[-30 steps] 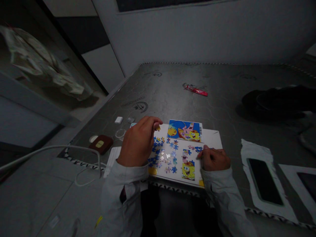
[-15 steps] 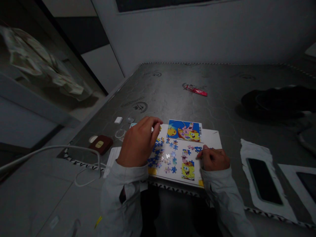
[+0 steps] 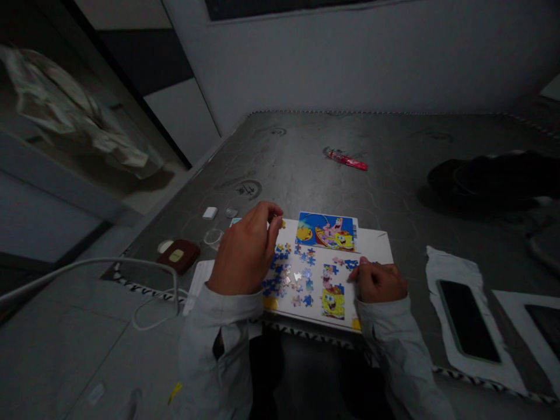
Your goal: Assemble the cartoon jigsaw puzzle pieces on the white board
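Observation:
My left hand point(image 3: 245, 251) is above the left part of a white board point(image 3: 376, 245), thumb and index finger pinched together at a small yellow puzzle piece point(image 3: 283, 223). Beneath and beside it lie several loose jigsaw pieces point(image 3: 285, 274), mostly blue and pink. My right hand point(image 3: 380, 281) rests closed on the board's right side, its fingertips beside blue pieces point(image 3: 351, 264); whatever it may hold is hidden. Between the hands is a partly joined puzzle section point(image 3: 333, 301) with a yellow cartoon face. A colourful picture card point(image 3: 326, 231) lies at the board's far edge.
A red packet point(image 3: 347, 160) lies farther back on the grey tabletop point(image 3: 297, 169). To the left are a brown case point(image 3: 179, 255), clear round lids point(image 3: 213, 237) and a white cable point(image 3: 131, 261). A phone point(image 3: 468, 321) lies on white paper at right, near a dark bundle point(image 3: 490, 181).
My left hand has shifted slightly left, and its thumb and index finger have come closer together by the yellow piece. My right hand has stayed in place.

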Tool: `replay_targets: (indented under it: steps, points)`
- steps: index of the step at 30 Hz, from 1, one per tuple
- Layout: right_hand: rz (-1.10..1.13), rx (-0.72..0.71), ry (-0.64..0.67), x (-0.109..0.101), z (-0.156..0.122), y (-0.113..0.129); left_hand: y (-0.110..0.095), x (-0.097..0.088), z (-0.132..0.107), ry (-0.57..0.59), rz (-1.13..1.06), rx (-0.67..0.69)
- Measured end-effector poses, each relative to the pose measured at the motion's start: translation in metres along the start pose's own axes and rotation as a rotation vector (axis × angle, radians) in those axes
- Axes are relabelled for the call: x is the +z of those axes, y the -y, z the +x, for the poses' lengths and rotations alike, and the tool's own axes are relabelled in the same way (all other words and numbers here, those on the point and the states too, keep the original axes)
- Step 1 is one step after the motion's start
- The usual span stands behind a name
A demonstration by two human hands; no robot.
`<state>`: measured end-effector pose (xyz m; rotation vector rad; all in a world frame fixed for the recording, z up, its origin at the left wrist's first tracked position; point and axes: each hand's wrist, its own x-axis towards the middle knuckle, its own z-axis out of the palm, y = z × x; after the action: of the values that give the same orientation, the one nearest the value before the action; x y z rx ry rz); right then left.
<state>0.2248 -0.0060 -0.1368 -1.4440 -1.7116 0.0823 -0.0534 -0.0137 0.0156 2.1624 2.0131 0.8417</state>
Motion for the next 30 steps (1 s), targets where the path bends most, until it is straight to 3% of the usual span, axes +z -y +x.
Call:
replay_targets:
  steps: [6, 14, 19, 30]
  points:
    - [-0.001, -0.017, -0.005, -0.0002, 0.0005, 0.0010, -0.0018, -0.0011, 0.0005, -0.002, -0.008, -0.013]
    - [0.010, 0.005, -0.020, -0.0008, 0.0002, 0.0039, 0.0001, -0.0008, -0.0021, -0.001, -0.038, 0.081]
    - [0.002, 0.053, -0.009, -0.0009, -0.0005, 0.0053, -0.0022, -0.0041, -0.0017, 0.031, 0.009, 0.036]
    - [0.005, 0.007, -0.009, 0.0005, 0.0004, -0.0003, -0.0085, -0.0092, -0.0015, 0.125, 0.003, -0.078]
